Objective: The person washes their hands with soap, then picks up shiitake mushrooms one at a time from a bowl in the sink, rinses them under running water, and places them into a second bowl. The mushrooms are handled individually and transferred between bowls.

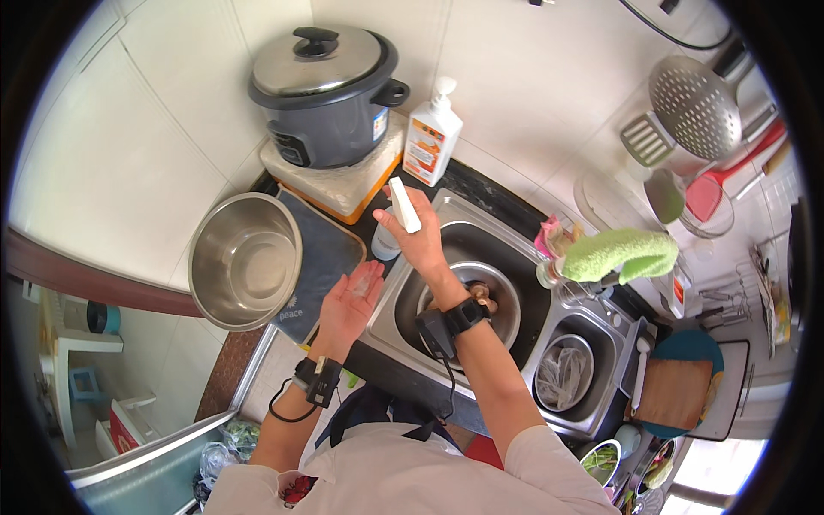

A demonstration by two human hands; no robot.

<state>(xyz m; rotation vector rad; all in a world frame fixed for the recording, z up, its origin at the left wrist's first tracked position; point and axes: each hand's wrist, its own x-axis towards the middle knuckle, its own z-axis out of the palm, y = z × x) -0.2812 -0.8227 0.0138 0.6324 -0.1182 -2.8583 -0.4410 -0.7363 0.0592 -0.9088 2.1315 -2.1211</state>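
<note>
My right hand (pixel 421 238) is around the white trigger head of a spray bottle (pixel 386 241), whose pale translucent body shows below it, left of the sink. Near the bottle, my left hand (pixel 354 299) is palm up with its fingers spread; a wet or foamy patch shows on the palm. Under my right forearm, the large basin of the steel sink (pixel 450 199) holds a metal bowl (pixel 512 290) with brownish pieces of food in it. In the smaller basin stands another metal bowl (pixel 589 360) with a clear plastic bag (pixel 560 376).
At the left, a large steel bowl (pixel 248 257) rests by a dark mat (pixel 322 251). Behind stand a rice cooker (pixel 335 122) on a box and a white pump bottle (pixel 431 141). A green cloth (pixel 611 254) hangs over the faucet. Cutting boards (pixel 679 393) are at the right.
</note>
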